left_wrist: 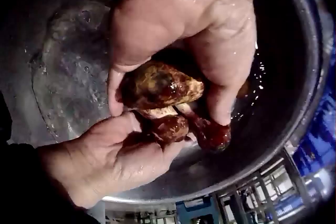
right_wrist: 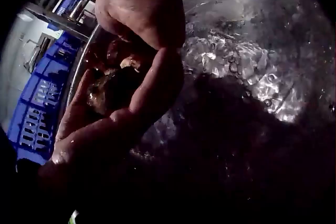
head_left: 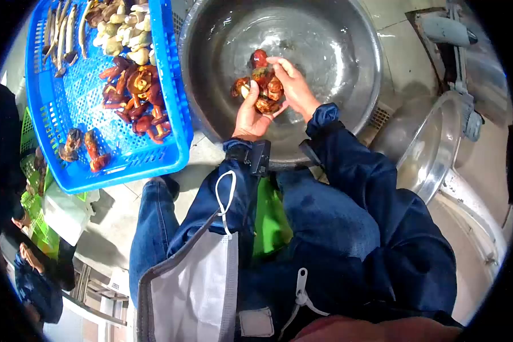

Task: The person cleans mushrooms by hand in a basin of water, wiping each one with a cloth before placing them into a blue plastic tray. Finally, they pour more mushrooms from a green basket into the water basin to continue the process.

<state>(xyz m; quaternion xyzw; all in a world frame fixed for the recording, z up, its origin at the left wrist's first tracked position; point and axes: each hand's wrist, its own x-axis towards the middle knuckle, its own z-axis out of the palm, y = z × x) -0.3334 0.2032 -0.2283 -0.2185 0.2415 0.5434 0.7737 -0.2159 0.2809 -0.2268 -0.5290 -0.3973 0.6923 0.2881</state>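
Both hands are together over a wide metal basin with water in it, holding a cluster of wet reddish-brown mushrooms. My left hand grips the cluster from the near left, its thumb across the caps. From the right, my right hand curls its fingers around the far side. A red mushroom cap shows just beyond the fingertips. In the left wrist view, a large brown mottled mushroom sits between the two hands, smaller mushrooms below it. The right wrist view is dark, with the mushrooms partly hidden by fingers.
A blue perforated basket stands left of the basin, holding red-brown mushrooms, pale mushrooms and long-stemmed ones. Another steel basin is at the right. A face mask hangs in front. Another person's hand shows at left.
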